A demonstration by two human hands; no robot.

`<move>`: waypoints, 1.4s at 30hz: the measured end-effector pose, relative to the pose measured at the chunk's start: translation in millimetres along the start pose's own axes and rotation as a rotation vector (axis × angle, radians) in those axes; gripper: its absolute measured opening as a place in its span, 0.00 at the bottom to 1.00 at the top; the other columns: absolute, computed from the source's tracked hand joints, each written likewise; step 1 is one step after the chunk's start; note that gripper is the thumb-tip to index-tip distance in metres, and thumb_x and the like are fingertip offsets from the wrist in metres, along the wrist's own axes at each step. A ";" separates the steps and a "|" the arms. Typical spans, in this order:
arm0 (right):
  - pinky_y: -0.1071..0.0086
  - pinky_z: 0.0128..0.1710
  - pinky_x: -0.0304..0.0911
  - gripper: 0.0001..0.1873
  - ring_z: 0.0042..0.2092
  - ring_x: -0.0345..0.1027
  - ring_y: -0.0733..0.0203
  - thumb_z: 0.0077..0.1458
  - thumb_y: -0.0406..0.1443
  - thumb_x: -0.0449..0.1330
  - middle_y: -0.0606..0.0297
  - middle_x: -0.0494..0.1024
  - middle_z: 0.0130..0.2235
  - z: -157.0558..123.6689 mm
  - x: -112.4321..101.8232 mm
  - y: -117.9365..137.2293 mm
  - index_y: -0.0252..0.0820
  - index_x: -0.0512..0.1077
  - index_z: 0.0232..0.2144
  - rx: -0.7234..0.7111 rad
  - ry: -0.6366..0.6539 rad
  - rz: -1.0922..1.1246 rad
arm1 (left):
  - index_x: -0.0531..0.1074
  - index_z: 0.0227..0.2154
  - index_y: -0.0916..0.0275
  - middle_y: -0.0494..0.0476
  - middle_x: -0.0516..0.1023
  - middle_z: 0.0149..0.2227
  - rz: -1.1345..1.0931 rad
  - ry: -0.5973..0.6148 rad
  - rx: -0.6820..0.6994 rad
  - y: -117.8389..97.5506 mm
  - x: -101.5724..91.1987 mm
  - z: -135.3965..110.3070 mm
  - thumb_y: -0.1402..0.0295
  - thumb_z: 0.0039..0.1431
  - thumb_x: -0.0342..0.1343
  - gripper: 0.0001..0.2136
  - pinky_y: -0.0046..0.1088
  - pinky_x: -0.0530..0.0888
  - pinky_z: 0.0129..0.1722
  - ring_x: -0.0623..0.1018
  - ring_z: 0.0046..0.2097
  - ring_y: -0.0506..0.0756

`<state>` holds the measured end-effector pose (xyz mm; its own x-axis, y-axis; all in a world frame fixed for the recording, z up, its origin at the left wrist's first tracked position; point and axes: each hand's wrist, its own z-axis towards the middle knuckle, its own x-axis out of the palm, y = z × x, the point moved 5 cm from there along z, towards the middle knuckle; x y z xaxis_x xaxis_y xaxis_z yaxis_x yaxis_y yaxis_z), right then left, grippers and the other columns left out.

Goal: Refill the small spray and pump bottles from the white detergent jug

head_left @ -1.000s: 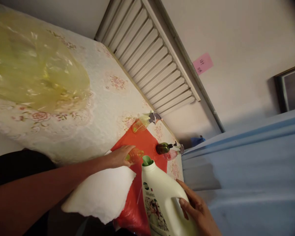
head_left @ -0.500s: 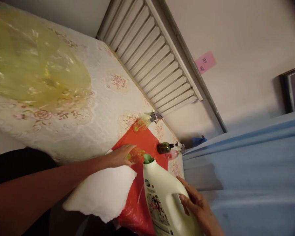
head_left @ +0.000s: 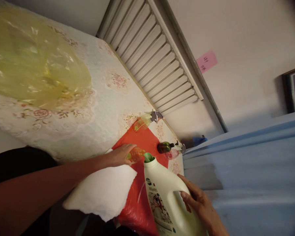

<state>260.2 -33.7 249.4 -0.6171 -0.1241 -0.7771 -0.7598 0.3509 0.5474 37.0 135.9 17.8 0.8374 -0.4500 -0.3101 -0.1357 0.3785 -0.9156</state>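
Note:
My left hand [head_left: 119,154] is closed round a small clear orange bottle [head_left: 135,154] standing on a red sheet [head_left: 147,141]. My right hand [head_left: 199,205] grips the handle of a big white jug [head_left: 166,196] with a green open spout, tilted so the spout sits right beside the small bottle's mouth. A white cloth [head_left: 100,193] lies under my left forearm.
On the red sheet stand a yellowish spray bottle [head_left: 144,122], a dark green pump bottle [head_left: 164,147] and a pink bottle [head_left: 173,154]. A flowered tablecloth [head_left: 100,108] covers the table, with a yellow plastic bag [head_left: 34,65] at the left. A blue curtain [head_left: 248,170] hangs right.
The white jug has shifted slightly right and up, its spout closing in on the small bottle. My left hand has stayed in place on the bottle.

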 end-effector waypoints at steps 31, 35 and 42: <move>0.70 0.25 0.56 0.39 0.23 0.57 0.65 0.53 0.53 0.61 0.68 0.71 0.25 9.2 -10.1 15.7 0.40 0.65 0.62 0.033 0.058 -0.119 | 0.60 0.61 0.59 0.63 0.68 0.61 -0.016 0.001 -0.035 -2.8 -2.7 -2.1 0.62 0.45 0.65 0.39 0.41 0.64 0.60 0.67 0.62 0.66; 0.70 0.26 0.57 0.39 0.24 0.57 0.66 0.54 0.53 0.60 0.68 0.72 0.26 8.0 -10.7 19.3 0.40 0.65 0.62 0.030 0.073 -0.134 | 0.60 0.61 0.60 0.65 0.68 0.61 -0.027 -0.007 -0.042 -2.6 -2.7 -2.5 0.64 0.44 0.65 0.39 0.42 0.65 0.59 0.67 0.62 0.67; 0.71 0.24 0.56 0.38 0.24 0.57 0.67 0.54 0.53 0.60 0.65 0.74 0.31 7.8 -9.4 21.8 0.41 0.65 0.62 0.017 0.097 -0.106 | 0.60 0.61 0.58 0.63 0.68 0.61 -0.027 -0.010 -0.036 -1.2 -1.7 -2.7 0.66 0.43 0.64 0.39 0.42 0.65 0.59 0.68 0.61 0.67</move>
<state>251.0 -17.6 266.2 -0.5512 -0.2501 -0.7960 -0.8186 0.3464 0.4581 34.3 134.0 18.7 0.8465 -0.4514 -0.2823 -0.1316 0.3365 -0.9324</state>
